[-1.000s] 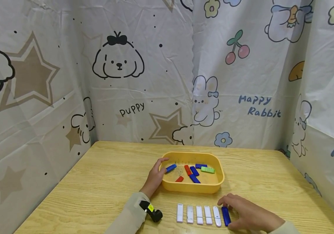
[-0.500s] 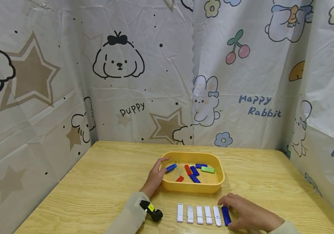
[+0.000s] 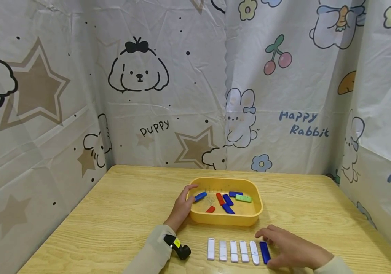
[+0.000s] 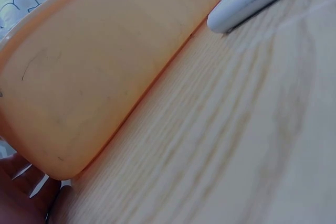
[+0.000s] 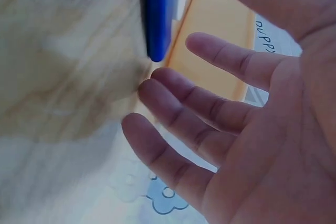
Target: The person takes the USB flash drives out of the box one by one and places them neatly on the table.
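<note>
The yellow plastic basin (image 3: 222, 219) stands on the table with several blue and red sticks and one green stick (image 3: 243, 198) inside, shaped like USB sticks. My left hand (image 3: 180, 207) grips the basin's left end at the rim; in the left wrist view its fingers (image 4: 43, 190) reach round the end wall. In front of the basin lies a row of several white USB sticks (image 3: 233, 251), with a dark blue one (image 3: 265, 253) at its right end. My right hand (image 3: 289, 247) hovers around that blue stick, fingers loosely spread and thumb near its lower end, holding nothing.
The wooden table (image 3: 130, 205) is enclosed by a printed cloth (image 3: 168, 114) at the back and on both sides. A black wrist camera (image 3: 178, 247) sits on the left sleeve, close to the left end of the white row.
My right hand's fingers have lifted and spread slightly away from the blue USB stick. The left hand, the basin and the row stay where they were.
</note>
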{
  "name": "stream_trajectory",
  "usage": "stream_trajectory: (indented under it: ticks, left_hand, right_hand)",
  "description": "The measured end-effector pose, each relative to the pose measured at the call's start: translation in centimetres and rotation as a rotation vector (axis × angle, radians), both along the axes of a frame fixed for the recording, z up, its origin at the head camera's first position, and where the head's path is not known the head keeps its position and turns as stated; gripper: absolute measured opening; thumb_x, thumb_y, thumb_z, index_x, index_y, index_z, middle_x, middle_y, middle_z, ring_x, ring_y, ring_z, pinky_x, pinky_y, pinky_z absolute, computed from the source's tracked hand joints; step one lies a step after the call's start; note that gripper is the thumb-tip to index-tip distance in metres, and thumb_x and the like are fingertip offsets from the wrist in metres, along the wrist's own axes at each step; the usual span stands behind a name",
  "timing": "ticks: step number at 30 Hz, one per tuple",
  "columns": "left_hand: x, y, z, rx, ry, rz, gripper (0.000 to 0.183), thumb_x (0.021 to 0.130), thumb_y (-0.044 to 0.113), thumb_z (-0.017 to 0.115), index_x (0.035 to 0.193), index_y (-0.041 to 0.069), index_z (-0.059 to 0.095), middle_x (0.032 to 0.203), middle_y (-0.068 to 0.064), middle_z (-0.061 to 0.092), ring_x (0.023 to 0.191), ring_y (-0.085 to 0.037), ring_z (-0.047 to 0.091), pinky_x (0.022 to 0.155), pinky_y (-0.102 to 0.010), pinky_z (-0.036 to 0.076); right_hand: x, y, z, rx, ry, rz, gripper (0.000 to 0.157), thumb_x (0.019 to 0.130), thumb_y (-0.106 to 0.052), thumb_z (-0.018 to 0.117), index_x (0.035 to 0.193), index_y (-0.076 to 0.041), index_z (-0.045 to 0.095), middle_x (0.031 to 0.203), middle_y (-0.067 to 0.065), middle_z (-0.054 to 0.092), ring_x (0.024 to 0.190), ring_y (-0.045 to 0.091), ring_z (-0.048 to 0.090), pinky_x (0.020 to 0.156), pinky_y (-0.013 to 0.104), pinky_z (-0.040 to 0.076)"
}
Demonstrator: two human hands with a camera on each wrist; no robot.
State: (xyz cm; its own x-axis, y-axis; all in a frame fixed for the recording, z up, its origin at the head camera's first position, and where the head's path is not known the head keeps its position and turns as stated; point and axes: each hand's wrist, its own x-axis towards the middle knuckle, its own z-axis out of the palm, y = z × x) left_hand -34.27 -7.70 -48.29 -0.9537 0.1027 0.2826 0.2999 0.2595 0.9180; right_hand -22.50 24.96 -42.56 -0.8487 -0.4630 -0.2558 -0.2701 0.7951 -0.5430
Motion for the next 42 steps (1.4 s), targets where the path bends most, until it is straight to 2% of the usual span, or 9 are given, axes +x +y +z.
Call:
stream_trajectory:
  ticks: [10,17,20,24,28,30,35,36,42]
  left_hand:
    - [0.2,-0.1,0.1,0.008,-0.007,0.003,0.043,0.091,0.009,0.045,0.133,0.014,0.052,0.146,-0.013,0.043,0.136,-0.034,0.034,0.109,-0.056,0.026]
    - [0.2,-0.1,0.1,0.018,-0.015,0.003,0.043,0.09,0.009,0.046,0.132,0.014,0.052,0.145,-0.012,0.044,0.136,-0.032,0.035,0.109,-0.055,0.027]
    - [0.2,0.0,0.1,0.014,-0.011,-0.002,0.043,0.09,0.01,0.045,0.132,0.014,0.052,0.145,-0.012,0.044,0.136,-0.033,0.035,0.108,-0.055,0.028]
    - [0.3,-0.1,0.1,0.019,-0.007,0.0,0.043,0.09,0.01,0.045,0.132,0.014,0.052,0.145,-0.013,0.044,0.135,-0.033,0.035,0.108,-0.055,0.028]
    - [0.3,0.0,0.1,0.031,-0.004,-0.003,0.042,0.091,0.009,0.045,0.132,0.013,0.053,0.144,-0.013,0.044,0.136,-0.033,0.035,0.108,-0.054,0.028]
    - [0.7,0.1,0.6,0.031,-0.008,-0.008,0.042,0.091,0.008,0.045,0.132,0.012,0.052,0.144,-0.014,0.044,0.135,-0.034,0.035,0.108,-0.054,0.028]
    - [0.6,0.1,0.4,0.015,-0.001,-0.006,0.041,0.092,0.007,0.045,0.133,0.011,0.052,0.144,-0.013,0.045,0.136,-0.034,0.034,0.108,-0.056,0.027]
    - [0.2,0.1,-0.1,0.015,0.002,-0.002,0.041,0.092,0.008,0.045,0.132,0.013,0.052,0.144,-0.012,0.045,0.137,-0.033,0.034,0.109,-0.055,0.027]
    - [0.4,0.0,0.1,0.021,-0.001,-0.003,0.041,0.092,0.008,0.044,0.133,0.012,0.051,0.144,-0.012,0.045,0.136,-0.033,0.035,0.109,-0.055,0.026]
  right_hand:
    - [-0.4,0.0,3.0,-0.046,0.144,0.108,0.054,0.076,-0.033,0.08,0.123,-0.018,0.057,0.118,0.001,0.056,0.103,0.026,0.056,0.082,0.045,0.052]
    - [-1.0,-1.1,4.5,-0.04,0.229,0.113,0.052,0.078,-0.035,0.079,0.122,-0.015,0.059,0.118,0.001,0.057,0.103,0.024,0.055,0.086,0.045,0.051]
    - [-1.6,-1.5,4.9,-0.038,0.287,0.113,0.047,0.079,-0.034,0.078,0.118,-0.016,0.06,0.115,-0.001,0.058,0.101,0.022,0.056,0.086,0.043,0.052]
    - [-2.8,-2.3,4.9,-0.025,0.424,0.11,0.036,0.081,-0.026,0.077,0.113,-0.019,0.062,0.107,-0.006,0.059,0.096,0.018,0.058,0.082,0.036,0.053]
    - [-4.0,-3.1,4.6,-0.006,0.553,0.064,0.03,0.081,-0.022,0.077,0.108,-0.021,0.064,0.101,-0.009,0.058,0.091,0.013,0.056,0.079,0.032,0.052]
    - [-4.6,-3.5,4.4,-0.004,0.589,0.046,0.029,0.081,-0.02,0.077,0.106,-0.021,0.064,0.1,-0.009,0.059,0.089,0.011,0.055,0.078,0.032,0.052]
    - [-6.3,-4.4,3.8,-0.027,0.584,0.063,0.028,0.08,-0.017,0.077,0.105,-0.019,0.064,0.101,-0.005,0.06,0.089,0.014,0.059,0.077,0.035,0.053]
    - [-6.6,-4.6,3.6,-0.029,0.571,0.066,0.028,0.08,-0.016,0.077,0.105,-0.019,0.064,0.102,-0.004,0.061,0.089,0.015,0.059,0.077,0.035,0.053]
    - [-8.9,-5.4,2.7,-0.049,0.396,0.066,0.032,0.081,-0.014,0.076,0.111,-0.014,0.065,0.102,0.007,0.062,0.091,0.024,0.057,0.078,0.04,0.05]
